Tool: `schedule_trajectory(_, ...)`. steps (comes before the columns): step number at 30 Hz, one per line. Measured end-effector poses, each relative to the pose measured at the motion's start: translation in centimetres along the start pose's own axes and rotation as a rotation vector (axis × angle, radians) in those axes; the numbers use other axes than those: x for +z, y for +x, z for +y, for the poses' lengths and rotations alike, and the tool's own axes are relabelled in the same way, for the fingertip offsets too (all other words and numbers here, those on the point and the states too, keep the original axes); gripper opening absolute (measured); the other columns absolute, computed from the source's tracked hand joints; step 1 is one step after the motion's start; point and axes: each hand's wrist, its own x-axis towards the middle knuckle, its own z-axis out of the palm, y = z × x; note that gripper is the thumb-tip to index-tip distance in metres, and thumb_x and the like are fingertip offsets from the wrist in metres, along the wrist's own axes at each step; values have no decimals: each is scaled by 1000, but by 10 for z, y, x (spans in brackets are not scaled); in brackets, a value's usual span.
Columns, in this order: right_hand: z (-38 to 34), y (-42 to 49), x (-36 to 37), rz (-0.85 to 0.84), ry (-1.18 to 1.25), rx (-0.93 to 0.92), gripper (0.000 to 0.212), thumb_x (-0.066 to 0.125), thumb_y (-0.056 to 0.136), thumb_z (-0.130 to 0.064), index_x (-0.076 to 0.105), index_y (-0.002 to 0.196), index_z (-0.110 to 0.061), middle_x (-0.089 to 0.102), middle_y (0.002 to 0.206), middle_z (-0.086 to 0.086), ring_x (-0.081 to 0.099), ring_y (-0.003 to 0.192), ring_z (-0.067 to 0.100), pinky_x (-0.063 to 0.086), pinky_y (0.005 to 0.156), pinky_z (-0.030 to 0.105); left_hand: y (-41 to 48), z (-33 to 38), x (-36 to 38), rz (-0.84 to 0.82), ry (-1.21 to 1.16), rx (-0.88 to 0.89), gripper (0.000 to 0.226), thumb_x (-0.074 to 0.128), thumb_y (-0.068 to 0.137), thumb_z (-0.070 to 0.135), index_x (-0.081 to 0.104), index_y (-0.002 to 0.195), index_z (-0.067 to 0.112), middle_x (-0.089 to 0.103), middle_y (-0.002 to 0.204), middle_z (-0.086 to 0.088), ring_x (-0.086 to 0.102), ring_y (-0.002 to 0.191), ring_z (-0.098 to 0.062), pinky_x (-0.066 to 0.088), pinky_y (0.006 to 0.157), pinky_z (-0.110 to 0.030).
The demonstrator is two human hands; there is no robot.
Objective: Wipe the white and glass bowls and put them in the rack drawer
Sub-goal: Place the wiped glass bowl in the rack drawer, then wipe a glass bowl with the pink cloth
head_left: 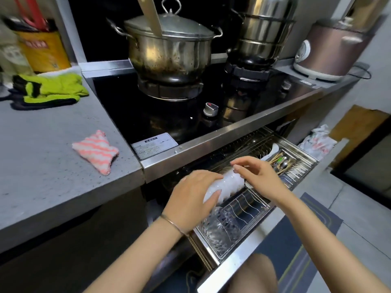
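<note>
The rack drawer (pixel 262 210) stands pulled out under the stove. A row of white bowls (pixel 229 185) stands on edge in its wire rack. My left hand (pixel 194 197) grips the near end of that white stack, fingers on top and thumb on its front face. My right hand (pixel 256 176) hovers over the far end of the stack with fingers loosely bent, touching or nearly touching it. Glass bowls (pixel 222 227) lie stacked on edge in the rack's near corner, just below my left hand.
A pink-and-white striped cloth (pixel 96 151) lies on the grey counter (pixel 42 166). Green gloves (pixel 50 89) sit further back. Pots stand on the black stove (pixel 169 115). Chopsticks and cutlery (pixel 281 162) fill the drawer's far compartment. A blue mat (pixel 296 246) covers the floor.
</note>
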Motion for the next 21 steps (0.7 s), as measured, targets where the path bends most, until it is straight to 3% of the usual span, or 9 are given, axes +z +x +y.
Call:
schedule_trajectory(3, -55, -6, 12, 18, 54, -156, 16, 61, 92, -12, 70, 103, -18, 71, 101, -7, 65, 97, 5, 49, 85, 18, -11, 5, -59, 118, 71, 93, 43, 41, 91, 43, 59, 124, 23, 61, 122, 10, 49, 121, -8, 34, 104, -23)
schedule_trajectory(6, -106, -5, 36, -32, 82, -258, 16, 61, 92, -14, 70, 105, -17, 71, 103, -5, 65, 100, 8, 51, 90, 24, -29, -6, -115, 189, 130, 84, 38, 45, 93, 41, 57, 125, 24, 58, 124, 11, 48, 122, -7, 33, 105, -21)
schedule_trajectory(12, -169, 10, 103, -210, -81, -389, 26, 62, 92, -29, 64, 117, -29, 62, 119, -20, 54, 113, -6, 42, 98, 20, -68, -62, -190, 211, 301, -180, 54, 38, 86, 53, 56, 126, 22, 59, 124, 6, 50, 118, -14, 31, 94, -18)
schedule_trajectory(16, -191, 20, 142, -272, -221, -442, 31, 63, 89, -40, 62, 118, -30, 59, 121, -20, 51, 115, -6, 41, 100, 22, -96, -85, -212, 180, 337, -282, 65, 31, 81, 59, 56, 127, 20, 56, 130, 4, 47, 123, -16, 34, 101, -26)
schedule_trajectory(18, -195, 24, 158, -281, -294, -453, 33, 63, 88, -42, 62, 118, -29, 59, 123, -17, 52, 115, -2, 42, 100, 25, -107, -92, -218, 187, 333, -311, 67, 31, 80, 61, 55, 127, 21, 55, 131, 4, 47, 125, -17, 34, 104, -28)
schedule_trajectory(21, -200, 27, 175, -255, -464, -444, 38, 64, 86, -45, 61, 119, -27, 58, 125, -12, 55, 114, 8, 44, 93, 26, -119, -97, -227, 220, 314, -338, 68, 29, 79, 63, 54, 129, 25, 53, 133, 8, 44, 126, -11, 28, 103, -18)
